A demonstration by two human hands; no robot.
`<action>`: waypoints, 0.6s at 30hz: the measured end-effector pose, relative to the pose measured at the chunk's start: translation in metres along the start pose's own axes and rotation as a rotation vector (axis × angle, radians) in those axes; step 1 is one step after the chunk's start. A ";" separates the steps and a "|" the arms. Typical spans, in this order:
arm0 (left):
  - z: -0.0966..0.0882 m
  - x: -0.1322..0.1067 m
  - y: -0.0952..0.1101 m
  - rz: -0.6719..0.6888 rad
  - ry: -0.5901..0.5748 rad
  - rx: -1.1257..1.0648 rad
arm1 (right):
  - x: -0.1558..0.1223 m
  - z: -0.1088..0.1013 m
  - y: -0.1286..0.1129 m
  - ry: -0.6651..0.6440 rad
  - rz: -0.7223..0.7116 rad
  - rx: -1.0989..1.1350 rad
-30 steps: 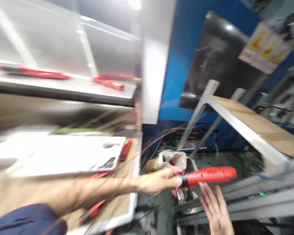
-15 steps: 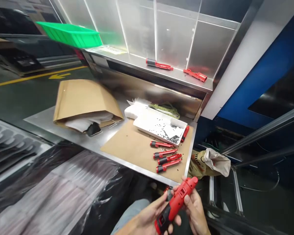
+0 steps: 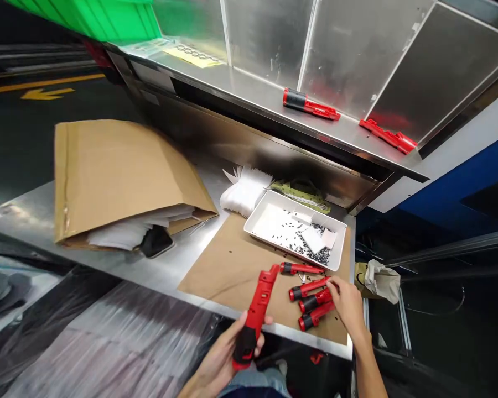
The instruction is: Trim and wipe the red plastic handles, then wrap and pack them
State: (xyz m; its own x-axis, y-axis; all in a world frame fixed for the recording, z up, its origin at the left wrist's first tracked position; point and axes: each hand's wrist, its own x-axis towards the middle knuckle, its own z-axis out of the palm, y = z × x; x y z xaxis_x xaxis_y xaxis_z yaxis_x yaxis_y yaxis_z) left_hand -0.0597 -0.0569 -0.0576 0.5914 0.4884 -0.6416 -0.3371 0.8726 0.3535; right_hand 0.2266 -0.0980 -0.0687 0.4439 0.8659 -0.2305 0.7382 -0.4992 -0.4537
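Observation:
My left hand (image 3: 228,345) is closed around a red and black tool housing (image 3: 255,315), held tilted above the table's front edge. Its red end points up and away, and the black grip sits in my palm. On the brown sheet, my right hand (image 3: 347,303) has its fingers pinched at the tip of a red and black housing piece (image 3: 309,288). Similar pieces lie beside it: one behind (image 3: 302,268) and two in front, a middle one (image 3: 317,299) and a nearest one (image 3: 315,317). My right fingers partly cover their right ends.
Behind stands a white tray (image 3: 255,224) of small black screws and white pieces. A cardboard bag (image 3: 120,171) of white sheets lies left, by a dark phone-like object (image 3: 156,241). The raised shelf (image 3: 249,91) holds two red parts and a green bin (image 3: 112,19).
My right hand has let go of the housing and moved onto the row of pieces on the sheet. My left hand keeps the housing, now more upright. The view has turned and come closer.

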 end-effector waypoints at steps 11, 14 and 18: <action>0.026 0.019 0.097 0.017 0.139 -0.162 | 0.046 0.100 -0.062 -0.214 0.256 -0.542; 0.028 0.020 0.096 -0.002 0.052 -0.157 | 0.049 0.104 -0.060 -0.203 0.281 -0.550; 0.034 0.018 0.090 0.023 -0.061 -0.150 | 0.049 0.104 -0.058 -0.177 0.285 -0.482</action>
State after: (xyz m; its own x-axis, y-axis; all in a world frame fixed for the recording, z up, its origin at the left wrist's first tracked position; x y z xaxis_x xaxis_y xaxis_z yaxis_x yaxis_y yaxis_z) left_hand -0.0544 0.0304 -0.0138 0.6242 0.5115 -0.5905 -0.4536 0.8527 0.2592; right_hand 0.1525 -0.0231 -0.1430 0.5977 0.6671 -0.4447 0.7684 -0.6349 0.0804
